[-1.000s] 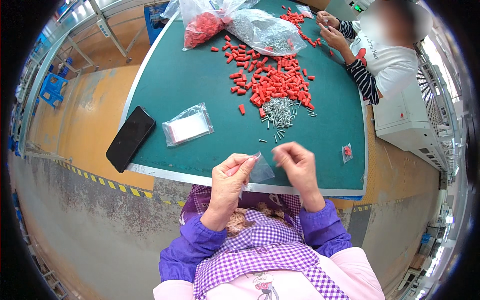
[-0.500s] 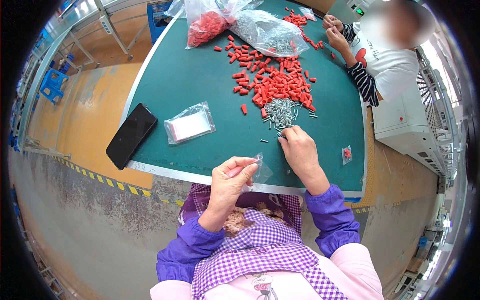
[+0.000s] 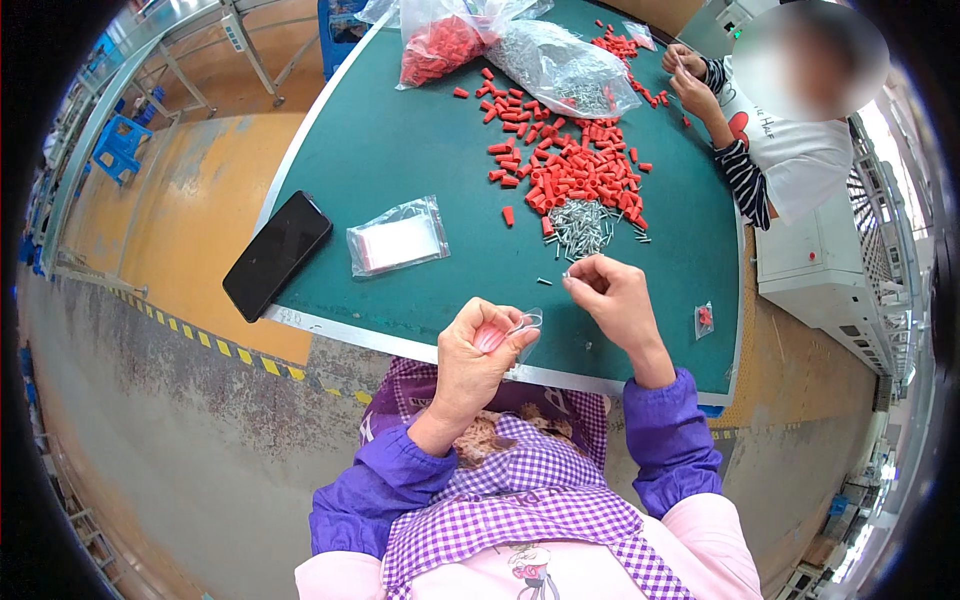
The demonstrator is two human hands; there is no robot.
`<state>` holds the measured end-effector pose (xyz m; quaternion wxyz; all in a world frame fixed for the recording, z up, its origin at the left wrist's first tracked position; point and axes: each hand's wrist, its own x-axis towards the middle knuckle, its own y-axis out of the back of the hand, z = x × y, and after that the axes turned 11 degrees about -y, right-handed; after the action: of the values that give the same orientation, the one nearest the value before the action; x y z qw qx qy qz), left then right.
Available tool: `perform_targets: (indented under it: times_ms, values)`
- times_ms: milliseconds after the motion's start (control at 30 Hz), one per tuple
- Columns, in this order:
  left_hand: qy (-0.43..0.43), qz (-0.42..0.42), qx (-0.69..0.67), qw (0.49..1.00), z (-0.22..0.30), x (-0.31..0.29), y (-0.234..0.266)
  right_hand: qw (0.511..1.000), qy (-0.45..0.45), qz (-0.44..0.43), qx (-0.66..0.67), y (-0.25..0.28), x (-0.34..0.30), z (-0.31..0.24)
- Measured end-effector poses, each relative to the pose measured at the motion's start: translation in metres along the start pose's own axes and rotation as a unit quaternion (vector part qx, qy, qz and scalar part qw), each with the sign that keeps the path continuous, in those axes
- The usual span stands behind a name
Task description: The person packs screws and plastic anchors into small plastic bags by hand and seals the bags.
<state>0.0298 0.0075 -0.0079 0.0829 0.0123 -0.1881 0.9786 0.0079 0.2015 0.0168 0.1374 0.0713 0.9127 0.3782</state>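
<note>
My left hand (image 3: 477, 347) is closed on a small clear plastic bag (image 3: 533, 322) near the table's front edge, and the bag's mouth gapes toward the right. To its right, my right hand (image 3: 618, 303) hovers over the table in a pinch. A small silvery tip shows at its fingertips, looking like one of the screws; the fingers hide the rest. Just beyond lies a pile of small metal screws (image 3: 580, 228), with a single loose screw (image 3: 544, 282) left of my right fingers. A large heap of red plastic caps (image 3: 570, 170) spreads behind the screws.
Clear bags of red caps (image 3: 440, 55) and of screws (image 3: 575, 75) lie at the back. A flat packet (image 3: 400, 243) and a black phone (image 3: 277, 257) are on the left. A small filled bag (image 3: 704, 320) lies right. Across the table, a person's hands (image 3: 690, 80) work.
My right hand has lifted off the screw pile and drawn back slightly, fingers pinched. My left hand has turned the bag, whose mouth now stands wider. The whole view has shifted a little.
</note>
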Motion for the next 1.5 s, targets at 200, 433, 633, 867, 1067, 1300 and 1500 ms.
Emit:
perform_targets:
  times_ms: [200, 433, 633, 867, 1067, 1300, 1500]
  values:
    - [-0.018, -0.003, 0.086, 0.996, -0.005, 0.002, -0.001, 0.933, 0.048, -0.12, 0.335, -0.007, -0.024, -0.019]
    - [-0.039, -0.025, 0.143, 0.989, -0.002, 0.006, -0.004, 0.967, 0.163, -0.069, 0.184, -0.002, -0.028, -0.025]
    - [-0.074, -0.021, 0.152, 0.985, -0.004, 0.007, 0.002, 0.967, 0.235, -0.063, 0.081, 0.002, -0.028, -0.032]
    - [-0.127, -0.019, 0.161, 0.979, -0.002, 0.006, 0.003, 0.978, 0.179, 0.083, 0.07, -0.019, 0.021, -0.033]
    - [-0.097, -0.003, 0.116, 0.989, -0.005, 0.005, 0.009, 0.972, 0.199, 0.114, -0.056, -0.055, 0.071, -0.055]
    - [-0.069, 0.019, 0.094, 0.993, -0.002, 0.008, 0.016, 0.945, 0.208, 0.089, -0.237, -0.069, 0.116, -0.06]
    - [-0.084, 0.041, 0.121, 0.988, -0.003, 0.017, 0.025, 0.954, 0.169, 0.031, -0.244, -0.054, 0.105, -0.061]
